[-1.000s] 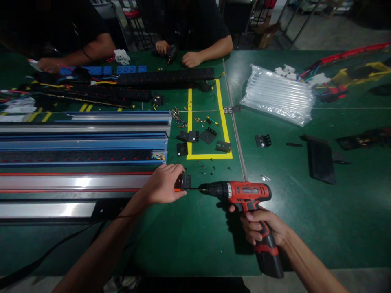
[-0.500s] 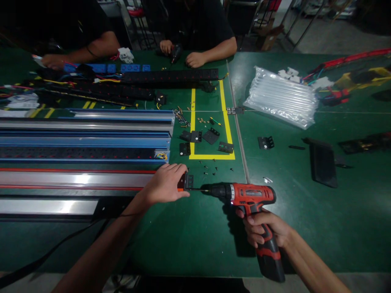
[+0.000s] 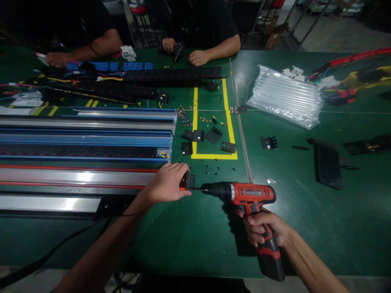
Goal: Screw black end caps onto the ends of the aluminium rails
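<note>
My right hand [image 3: 264, 228] grips a red and black cordless drill [image 3: 253, 193] by its handle, level over the green table. Its long bit [image 3: 198, 189] points left and meets a black end bracket [image 3: 191, 181]. That bracket sits at the end of a silver rail with red edges [image 3: 91, 177]. Over the rail's end my left hand [image 3: 169, 181] is wrapped, thumb toward me, holding it by the bracket. Whether a screw is at the bit's tip I cannot tell. Several small black screws [image 3: 216, 168] lie just beyond the bracket.
Blue-edged rails [image 3: 91, 141] lie beyond the red one, and another silver rail [image 3: 49, 204] nearer me. Loose black brackets [image 3: 214, 135] rest around a yellow taped outline [image 3: 214, 156]. A bag of clear tubes [image 3: 285, 97] lies right. Across the table, co-workers' hands [image 3: 198, 57] rest, one on a drill.
The view has shifted slightly, so the table's things appear a little to the right. Both hands keep their hold, and the bit still meets the bracket.
</note>
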A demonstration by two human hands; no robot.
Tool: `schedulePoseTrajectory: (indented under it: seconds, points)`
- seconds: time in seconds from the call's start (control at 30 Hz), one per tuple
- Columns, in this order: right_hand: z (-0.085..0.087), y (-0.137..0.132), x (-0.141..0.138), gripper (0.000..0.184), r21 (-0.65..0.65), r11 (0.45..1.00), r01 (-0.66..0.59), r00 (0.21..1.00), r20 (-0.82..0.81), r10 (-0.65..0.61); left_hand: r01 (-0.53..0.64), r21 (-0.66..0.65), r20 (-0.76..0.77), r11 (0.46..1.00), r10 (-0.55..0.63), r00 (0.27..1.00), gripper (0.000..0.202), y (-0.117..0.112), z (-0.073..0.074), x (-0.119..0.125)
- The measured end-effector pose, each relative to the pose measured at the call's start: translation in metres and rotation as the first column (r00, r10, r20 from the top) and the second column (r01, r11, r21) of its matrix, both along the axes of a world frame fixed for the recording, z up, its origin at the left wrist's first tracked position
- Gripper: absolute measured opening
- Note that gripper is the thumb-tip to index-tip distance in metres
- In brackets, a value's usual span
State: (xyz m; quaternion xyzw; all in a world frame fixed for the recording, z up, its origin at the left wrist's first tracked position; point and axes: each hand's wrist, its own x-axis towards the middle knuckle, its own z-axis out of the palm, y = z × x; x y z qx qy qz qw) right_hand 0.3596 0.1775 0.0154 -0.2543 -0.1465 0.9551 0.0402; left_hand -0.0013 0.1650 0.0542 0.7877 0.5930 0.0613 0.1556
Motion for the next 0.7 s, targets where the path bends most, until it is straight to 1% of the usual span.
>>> schedulePoseTrajectory:
  seconds: [0.13,0.23,0.4,0.57,0.7]
  points:
    - [0.0004,-0.0006,0.0001,0.030,0.006,1.000,0.011,1.000,0.023,-0.011,-0.001,0.008,0.005,1.000,0.001,1.000,0.063,-0.0007,-0.0004,-0.0002]
    - [0.0022,-0.0006,-0.0012,0.030,0.007,0.999,0.031,0.999,0.011,-0.031,0.002,0.012,0.010,1.000,-0.002,1.000,0.064,-0.0016,-0.0021,-0.0006]
    - [0.0053,-0.0008,-0.0019,0.030,0.004,0.998,0.060,0.998,-0.019,-0.060,0.023,0.003,0.016,1.000,-0.023,1.000,0.075,-0.0032,-0.0039,-0.0016]
    - [0.0039,-0.0009,-0.0013,0.025,-0.014,0.998,0.055,0.997,-0.051,-0.056,0.079,-0.026,-0.012,0.996,-0.080,0.997,0.060,-0.0035,-0.0020,-0.0024]
    - [0.0025,0.0007,-0.0010,0.020,-0.019,0.999,0.029,0.998,-0.047,-0.029,0.090,-0.033,-0.055,0.995,-0.091,0.994,0.049,-0.0030,0.0002,-0.0016]
